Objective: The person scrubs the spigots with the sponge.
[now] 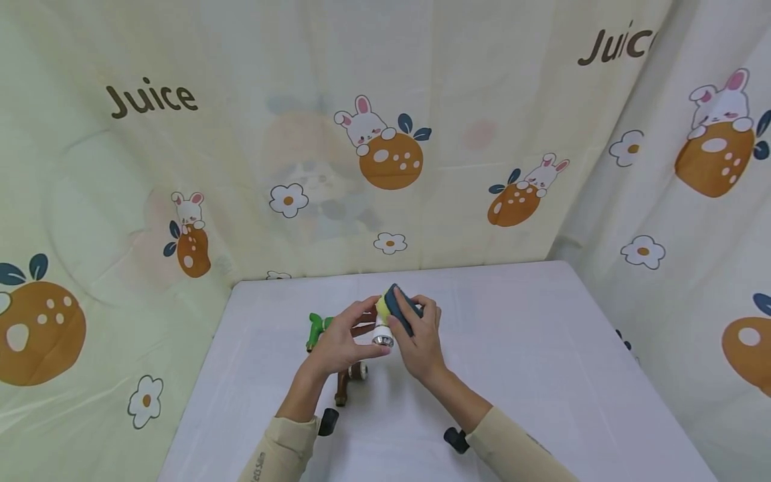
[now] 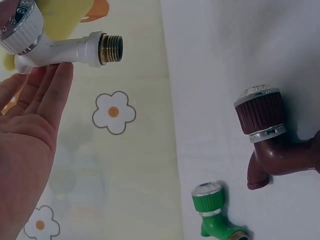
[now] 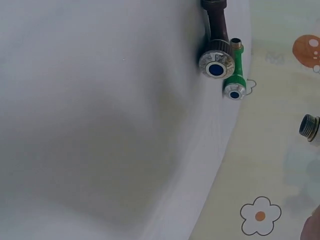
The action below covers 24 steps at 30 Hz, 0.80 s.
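My left hand holds a white tap with a ribbed knob, up off the table. In the left wrist view the tap's brass-threaded end points right, and the fingers support its body from below. My right hand grips a sponge, dark blue on one side and yellow on the other, pressing its yellow side to the white tap. At the right wrist view's edge, only the threaded end and a bit of a hand show; the sponge is out of that view.
A green tap and a brown tap lie on the white-covered table, left of and below the hands. A patterned curtain hangs behind the table and along its sides.
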{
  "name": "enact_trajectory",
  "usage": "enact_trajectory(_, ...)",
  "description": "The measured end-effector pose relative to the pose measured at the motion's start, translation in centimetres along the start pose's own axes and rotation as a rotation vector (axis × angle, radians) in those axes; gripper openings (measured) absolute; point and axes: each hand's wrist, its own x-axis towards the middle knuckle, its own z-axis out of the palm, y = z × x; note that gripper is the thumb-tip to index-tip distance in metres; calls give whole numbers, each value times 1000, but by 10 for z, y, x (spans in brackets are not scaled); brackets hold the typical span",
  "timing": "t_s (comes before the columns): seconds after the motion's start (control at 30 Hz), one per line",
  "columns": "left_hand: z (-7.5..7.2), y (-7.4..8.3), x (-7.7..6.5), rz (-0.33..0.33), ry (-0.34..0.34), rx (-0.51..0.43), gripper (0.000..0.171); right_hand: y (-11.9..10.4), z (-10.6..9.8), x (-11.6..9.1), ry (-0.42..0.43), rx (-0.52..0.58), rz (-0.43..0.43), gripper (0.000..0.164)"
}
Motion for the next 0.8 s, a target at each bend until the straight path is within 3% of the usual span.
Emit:
enact_trajectory(0.13,1,-1,1,20,9,24,91,-3,0,3,3,-27,37,53)
enact_trajectory(0.37,2,-3,0,-23,-9,19,90,-4,-1,10,13,-62,90,53)
enact_trajectory(0.63,3,-1,-2,-77,25,-40,94,3,-3,9,0,107,193,52)
enact_trajectory(0.8,-3,-2,-1,-62,83,-101,103,7,-3,0,-34,190,128,50)
